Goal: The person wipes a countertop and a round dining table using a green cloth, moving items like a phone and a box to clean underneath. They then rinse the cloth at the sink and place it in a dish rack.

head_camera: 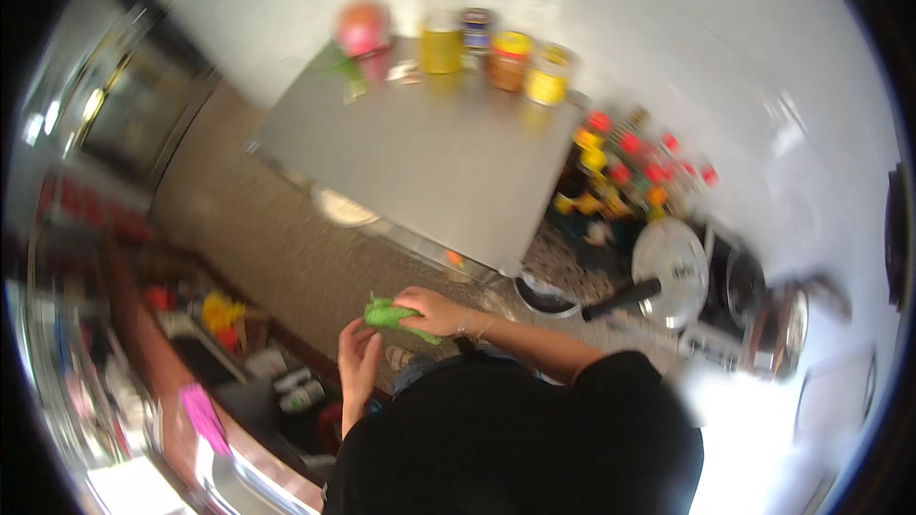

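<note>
A crumpled green cloth is bunched in my right hand, in front of my body and above the floor. My right fingers curl over its top, and one end of it hangs out below the palm. My left hand is just left of the cloth, with its fingertips at the cloth's edge. Thumb and fingers of that hand are apart, and I see nothing between them. Blur hides whether the fingertips touch the cloth.
Ahead stands a metal-topped table with jars, an oil container and a pink-red round object. Bottles and a lidded pan stand to the right. A pink cloth lies on the counter edge at left.
</note>
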The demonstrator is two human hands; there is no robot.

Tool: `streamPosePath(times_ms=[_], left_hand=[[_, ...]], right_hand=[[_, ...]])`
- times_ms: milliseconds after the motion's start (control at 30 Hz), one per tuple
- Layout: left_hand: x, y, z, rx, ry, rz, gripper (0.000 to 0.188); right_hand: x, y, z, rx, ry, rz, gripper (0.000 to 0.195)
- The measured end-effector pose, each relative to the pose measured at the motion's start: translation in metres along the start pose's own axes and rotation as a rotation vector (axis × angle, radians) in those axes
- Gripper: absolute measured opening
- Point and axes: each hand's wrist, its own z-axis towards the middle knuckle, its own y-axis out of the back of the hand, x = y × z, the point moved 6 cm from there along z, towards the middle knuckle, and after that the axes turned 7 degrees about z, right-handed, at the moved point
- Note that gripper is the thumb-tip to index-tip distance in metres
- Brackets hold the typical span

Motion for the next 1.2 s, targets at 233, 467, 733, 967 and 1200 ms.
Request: streamPosePath(times_ms=[233,467,733,967,1200], left_hand=[[-0.012,0.005,0.012,-0.225,-0.152,-0.217,0.048],[-0.046,0.086,0.035,-0.176,-0.35,-0.086,0.039],[-0.003,0.241,0.019,-0.448,-0.205,-0.108,0.057],[0.015,0.348,-0.009,-0.578,-0.176,-0.083,0.067],[0.033,0.424,-0.005,-0.83,0.068,0.001,0.029]], right_hand=[[0.084,-0.013,0.023,0.057,0.256,0.12,0.044],[0.057,-0.047,0.082,-0.059,-0.013,0.614,0.06],[0.103,-0.142,0.207,0.102,0.248,-0.217,0.025],[0.133,-0.232,0.309,0.378,0.319,-0.12,0.018],[0.167,-0.302,0.42,0.673,0.366,0.016,0.019]])
